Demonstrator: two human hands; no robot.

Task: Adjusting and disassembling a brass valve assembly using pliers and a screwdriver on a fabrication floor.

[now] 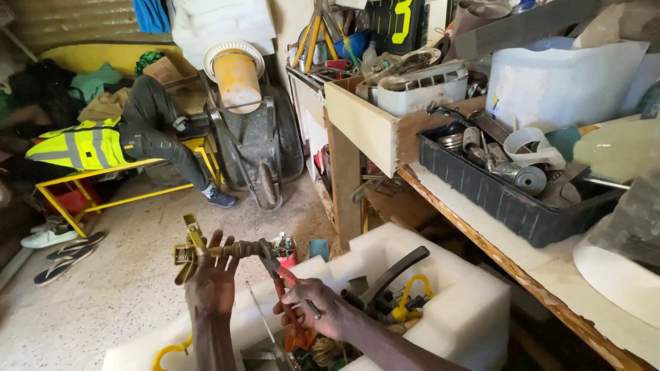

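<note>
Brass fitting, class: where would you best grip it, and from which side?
Grip the brass fitting at its branched left end, coming from below, probably as the left hand does. That leaves the threaded stem clear for the red-handled pliers in the right hand, which bite it from the right.

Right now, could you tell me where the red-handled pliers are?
In the head view, the red-handled pliers sit low and centre in the right hand, their jaws biting the brass fitting held up by the left hand.
</note>
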